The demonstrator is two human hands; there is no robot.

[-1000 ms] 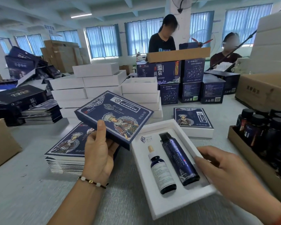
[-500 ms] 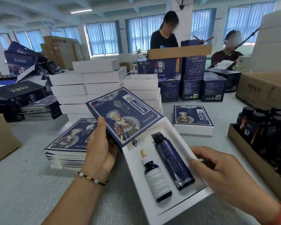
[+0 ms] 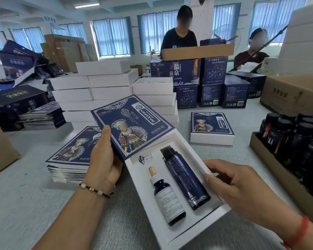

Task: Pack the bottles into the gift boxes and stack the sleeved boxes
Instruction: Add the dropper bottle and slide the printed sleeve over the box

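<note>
A white gift box lies open-topped before me, holding a dropper bottle and a dark blue bottle side by side. My left hand grips a blue printed sleeve whose near end covers the box's far end. My right hand holds the box's right edge with thumb and curled fingers. A stack of flat blue sleeves lies to the left. One sleeved box sits farther back on the right.
A cardboard tray of several dark bottles stands at the right edge. White boxes are piled behind, with blue cartons beyond. Two people work at the table's far side. A brown carton sits at left.
The sleeve has come down and forward from the air until its end covers the far end of the white box. My right hand stays on the box's right edge.
</note>
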